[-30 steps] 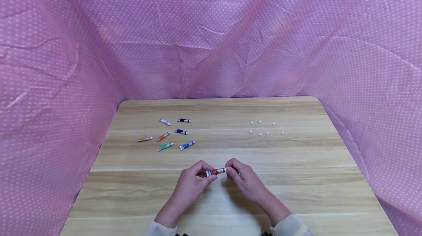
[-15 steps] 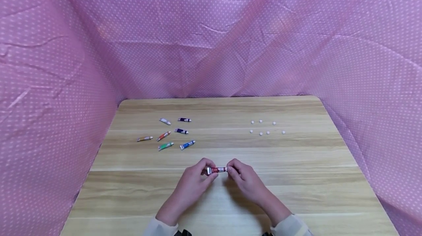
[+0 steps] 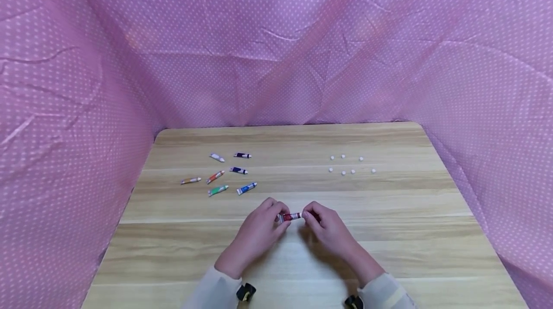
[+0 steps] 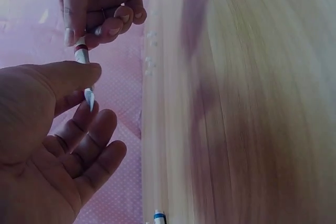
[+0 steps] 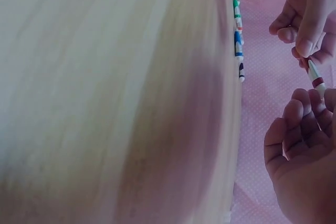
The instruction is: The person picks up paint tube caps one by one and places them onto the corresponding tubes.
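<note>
Our left hand [image 3: 259,227] pinches one end of the red paint tube [image 3: 293,216] and our right hand [image 3: 329,228] pinches the other, just above the surface [image 3: 410,232], nearer us than the loose tubes [image 3: 224,174] and white caps [image 3: 351,165].

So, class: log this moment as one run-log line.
left hand: pinches red tube | right hand: pinches tube's other end | table: seven tubes, seven caps

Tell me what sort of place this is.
Probably a staged recording booth, not a home or studio: a bare wooden table walled on three sides by pink dotted cloth, with small paint tubes and white caps laid out in groups.
</note>
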A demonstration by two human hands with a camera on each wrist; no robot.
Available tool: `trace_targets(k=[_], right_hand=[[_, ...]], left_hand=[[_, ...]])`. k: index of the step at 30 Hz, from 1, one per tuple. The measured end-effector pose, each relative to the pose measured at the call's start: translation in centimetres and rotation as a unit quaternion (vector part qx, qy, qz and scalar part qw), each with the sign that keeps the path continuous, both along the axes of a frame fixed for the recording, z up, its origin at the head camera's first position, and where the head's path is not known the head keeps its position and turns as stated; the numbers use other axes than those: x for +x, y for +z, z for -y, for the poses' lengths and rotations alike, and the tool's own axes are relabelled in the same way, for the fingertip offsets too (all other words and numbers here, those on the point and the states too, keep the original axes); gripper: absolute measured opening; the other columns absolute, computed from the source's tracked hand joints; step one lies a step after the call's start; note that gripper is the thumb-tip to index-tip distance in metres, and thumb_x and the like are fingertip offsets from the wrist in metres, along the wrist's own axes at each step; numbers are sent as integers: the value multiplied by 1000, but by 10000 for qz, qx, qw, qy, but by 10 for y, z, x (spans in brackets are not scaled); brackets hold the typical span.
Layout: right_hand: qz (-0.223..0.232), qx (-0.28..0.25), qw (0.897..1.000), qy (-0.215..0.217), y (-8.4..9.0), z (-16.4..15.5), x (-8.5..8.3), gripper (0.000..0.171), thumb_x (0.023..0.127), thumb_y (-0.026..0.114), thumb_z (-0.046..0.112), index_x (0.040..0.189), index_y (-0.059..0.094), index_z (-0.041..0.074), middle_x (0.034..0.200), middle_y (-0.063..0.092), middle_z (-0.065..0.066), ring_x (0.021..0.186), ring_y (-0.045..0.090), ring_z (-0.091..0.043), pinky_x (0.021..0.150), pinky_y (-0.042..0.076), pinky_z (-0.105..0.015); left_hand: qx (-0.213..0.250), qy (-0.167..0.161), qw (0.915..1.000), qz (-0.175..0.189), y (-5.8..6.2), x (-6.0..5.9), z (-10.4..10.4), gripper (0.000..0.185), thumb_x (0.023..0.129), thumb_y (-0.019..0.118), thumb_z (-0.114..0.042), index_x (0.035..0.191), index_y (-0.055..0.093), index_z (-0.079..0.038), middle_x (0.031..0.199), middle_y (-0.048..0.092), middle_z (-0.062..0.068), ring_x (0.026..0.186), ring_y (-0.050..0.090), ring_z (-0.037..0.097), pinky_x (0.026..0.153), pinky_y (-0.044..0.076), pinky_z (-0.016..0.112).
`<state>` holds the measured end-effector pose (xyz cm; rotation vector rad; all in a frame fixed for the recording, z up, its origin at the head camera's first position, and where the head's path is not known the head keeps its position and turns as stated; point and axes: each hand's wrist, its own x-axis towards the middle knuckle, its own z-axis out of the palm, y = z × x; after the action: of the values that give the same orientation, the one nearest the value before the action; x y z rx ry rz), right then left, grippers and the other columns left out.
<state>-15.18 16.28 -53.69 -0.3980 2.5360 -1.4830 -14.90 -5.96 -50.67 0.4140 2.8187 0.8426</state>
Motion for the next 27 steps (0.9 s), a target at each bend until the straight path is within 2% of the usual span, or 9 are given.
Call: trace_targets(k=[5,8,13,19,23,27], right_hand=[[189,32,9998,-34,-7,-4,-8,12,112,60,22,110,71,15,90,70,-11,69,57,-10,67,52,-26],[287,83,9995,-62,-9,-10,-11,13,112,62,23,113,72,15,92,72,-9,75,61,-13,71,54,-26],[137,212,9996,-159,-10,-26,-20,16,110,65,21,118,72,10,100,76,-8,87,65,-15,79,55,-25],[-74,252,9984,-505,-9,-53,-39,17,107,69,18,120,71,7,105,76,-9,91,64,-12,81,56,-24],[-227,98,9961,-844,-11,-75,-53,18,106,70,14,120,70,3,105,75,-12,90,64,-9,80,56,-21],[-460,-8,9913,-1235,-13,-100,-64,19,105,70,13,120,70,1,102,72,-14,85,62,-4,76,55,-18]], left_hand=[[-199,-146,9997,-28,-5,-12,-4,20,102,77,-31,120,72,-27,109,62,-10,89,56,8,81,52,27],[-131,-212,9997,57,-11,-20,-7,16,102,78,-30,117,72,-27,107,63,-9,90,57,8,82,53,28],[-2,-229,9994,244,-22,-36,-10,15,101,79,-30,114,73,-26,103,63,-8,89,57,9,80,52,28],[-120,-104,9996,249,-30,-59,-6,16,99,81,-30,112,73,-26,100,63,-8,87,57,9,78,52,29],[-197,-105,9995,229,-31,-70,-4,15,98,82,-30,109,73,-25,99,64,-7,86,58,10,77,52,30],[-308,-119,9987,377,-33,-79,-3,14,99,80,-30,110,73,-25,101,65,-7,89,59,10,80,54,31]])
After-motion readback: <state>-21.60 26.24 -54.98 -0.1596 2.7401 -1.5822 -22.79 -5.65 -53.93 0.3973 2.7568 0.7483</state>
